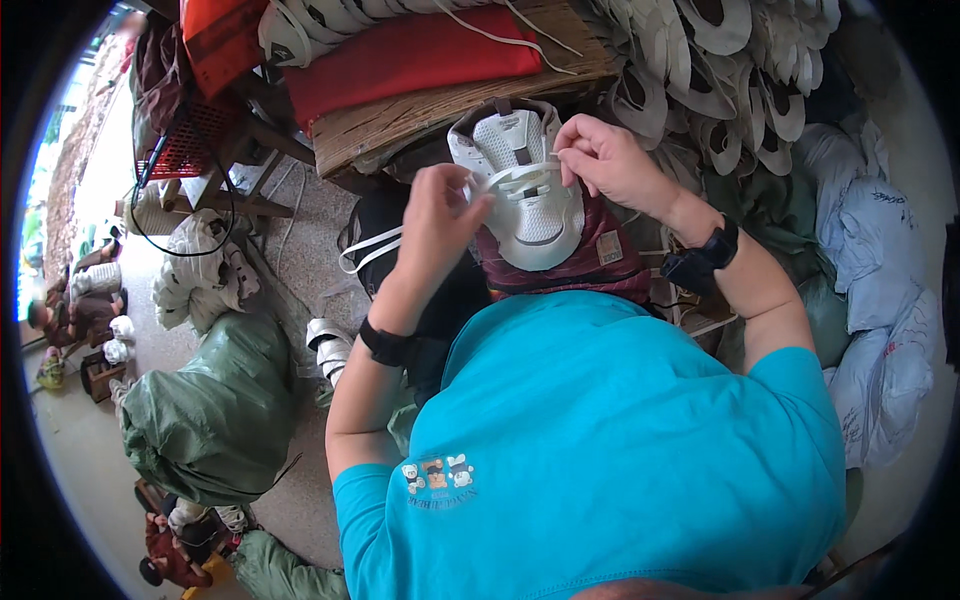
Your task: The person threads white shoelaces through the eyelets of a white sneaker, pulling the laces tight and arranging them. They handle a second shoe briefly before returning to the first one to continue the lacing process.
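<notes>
A white mesh shoe upper (540, 217) rests on my lap over a dark maroon cloth (620, 270), its toe toward me. A white shoelace (524, 173) crosses its eyelet area. My left hand (442, 218) is closed on the lace at the upper's left side, and a loose length (372, 242) of lace trails out to the left below it. At the upper's right edge, my right hand (612, 165) pinches the lace between thumb and fingertips.
Beyond the upper stands a wooden bench (375, 135) with red cloth (420, 72) and stacked white uppers on it. Bundles of pale shoe parts (705, 85) hang at the far right. Green sacks (215, 410) sit left, white bags (880, 265) right. Other people (175, 550) sit at far left.
</notes>
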Action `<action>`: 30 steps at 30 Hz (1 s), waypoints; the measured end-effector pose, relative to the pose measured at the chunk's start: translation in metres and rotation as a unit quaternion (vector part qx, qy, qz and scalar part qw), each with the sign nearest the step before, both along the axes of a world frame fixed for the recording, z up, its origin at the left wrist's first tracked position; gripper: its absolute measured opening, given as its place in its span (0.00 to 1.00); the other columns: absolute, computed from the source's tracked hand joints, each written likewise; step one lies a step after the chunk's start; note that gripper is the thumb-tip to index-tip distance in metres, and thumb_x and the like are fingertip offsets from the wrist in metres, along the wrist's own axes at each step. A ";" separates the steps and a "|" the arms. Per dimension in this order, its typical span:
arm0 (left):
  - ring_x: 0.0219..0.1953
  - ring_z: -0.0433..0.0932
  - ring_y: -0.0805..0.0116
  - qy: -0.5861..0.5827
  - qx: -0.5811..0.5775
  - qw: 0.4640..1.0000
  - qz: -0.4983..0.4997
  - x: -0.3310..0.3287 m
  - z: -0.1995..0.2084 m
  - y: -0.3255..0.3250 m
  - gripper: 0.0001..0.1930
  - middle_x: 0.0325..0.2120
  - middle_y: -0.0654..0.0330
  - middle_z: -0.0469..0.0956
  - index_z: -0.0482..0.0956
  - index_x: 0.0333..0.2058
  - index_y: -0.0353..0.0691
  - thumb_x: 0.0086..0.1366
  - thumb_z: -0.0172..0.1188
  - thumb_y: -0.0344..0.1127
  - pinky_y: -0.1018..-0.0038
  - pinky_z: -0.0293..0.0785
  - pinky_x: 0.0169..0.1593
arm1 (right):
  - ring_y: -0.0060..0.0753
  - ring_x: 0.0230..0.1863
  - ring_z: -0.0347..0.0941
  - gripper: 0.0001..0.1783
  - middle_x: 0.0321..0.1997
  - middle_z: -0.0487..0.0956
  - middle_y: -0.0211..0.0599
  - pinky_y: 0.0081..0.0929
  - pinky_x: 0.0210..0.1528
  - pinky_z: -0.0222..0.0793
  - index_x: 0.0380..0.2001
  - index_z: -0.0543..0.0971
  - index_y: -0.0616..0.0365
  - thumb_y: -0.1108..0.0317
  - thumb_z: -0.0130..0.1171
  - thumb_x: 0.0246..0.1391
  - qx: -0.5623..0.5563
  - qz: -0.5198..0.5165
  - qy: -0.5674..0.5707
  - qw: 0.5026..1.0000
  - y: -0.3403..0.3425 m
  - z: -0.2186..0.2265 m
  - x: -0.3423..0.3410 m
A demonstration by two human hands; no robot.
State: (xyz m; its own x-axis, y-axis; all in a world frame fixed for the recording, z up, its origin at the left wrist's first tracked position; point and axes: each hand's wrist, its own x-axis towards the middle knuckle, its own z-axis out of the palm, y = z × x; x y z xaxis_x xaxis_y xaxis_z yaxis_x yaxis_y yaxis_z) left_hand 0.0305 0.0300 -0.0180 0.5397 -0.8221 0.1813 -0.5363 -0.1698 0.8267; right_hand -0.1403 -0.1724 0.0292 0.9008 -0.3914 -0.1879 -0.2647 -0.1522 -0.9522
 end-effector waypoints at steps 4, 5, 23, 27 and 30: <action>0.23 0.73 0.66 0.139 0.056 0.987 -0.052 -0.008 -0.002 -0.002 0.10 0.22 0.59 0.74 0.77 0.36 0.33 0.65 0.62 0.35 0.70 0.73 0.30 | 0.20 0.22 0.72 0.06 0.22 0.78 0.31 0.24 0.24 0.67 0.39 0.71 0.60 0.72 0.54 0.60 -0.148 0.025 0.004 0.989 -0.002 -0.007 0.003; 0.22 0.64 0.78 0.142 0.041 0.986 -0.076 -0.008 -0.001 -0.001 0.11 0.19 0.71 0.64 0.76 0.33 0.35 0.72 0.54 0.36 0.79 0.64 0.27 | 0.25 0.22 0.74 0.06 0.21 0.78 0.33 0.27 0.24 0.68 0.39 0.71 0.60 0.72 0.54 0.59 -0.204 0.036 -0.008 0.978 -0.003 -0.011 0.003; 0.29 0.69 0.72 0.673 -0.444 0.581 0.112 0.165 -0.054 0.169 0.06 0.36 0.55 0.79 0.79 0.36 0.37 0.69 0.56 0.33 0.72 0.64 0.37 | 0.43 0.42 0.76 0.09 0.41 0.74 0.37 0.41 0.42 0.73 0.34 0.77 0.56 0.69 0.61 0.47 -0.583 0.324 0.008 0.745 -0.022 0.040 0.044; 0.28 0.68 0.70 0.580 -0.464 0.626 0.238 0.193 -0.066 0.219 0.14 0.33 0.56 0.81 0.79 0.37 0.38 0.73 0.48 0.41 0.71 0.63 0.35 | 0.45 0.38 0.74 0.14 0.38 0.71 0.35 0.39 0.41 0.70 0.31 0.75 0.58 0.66 0.70 0.43 -0.496 0.340 0.046 0.798 -0.033 0.044 0.047; 0.25 0.68 0.73 0.507 -0.430 0.680 0.311 0.188 -0.052 0.216 0.23 0.33 0.57 0.82 0.79 0.42 0.39 0.75 0.39 0.49 0.76 0.64 0.31 | 0.40 0.37 0.73 0.14 0.36 0.70 0.33 0.36 0.37 0.68 0.27 0.77 0.60 0.61 0.68 0.48 -0.419 0.334 0.088 0.840 -0.041 0.043 0.050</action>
State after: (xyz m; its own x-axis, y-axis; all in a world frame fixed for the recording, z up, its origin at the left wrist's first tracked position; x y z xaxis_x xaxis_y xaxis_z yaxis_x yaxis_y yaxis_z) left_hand 0.2189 0.2464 -0.0704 0.9402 -0.2034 -0.2733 0.3368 0.6759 0.6555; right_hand -0.0900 -0.2135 0.0720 0.9594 0.1285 -0.2510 0.0209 -0.9201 -0.3912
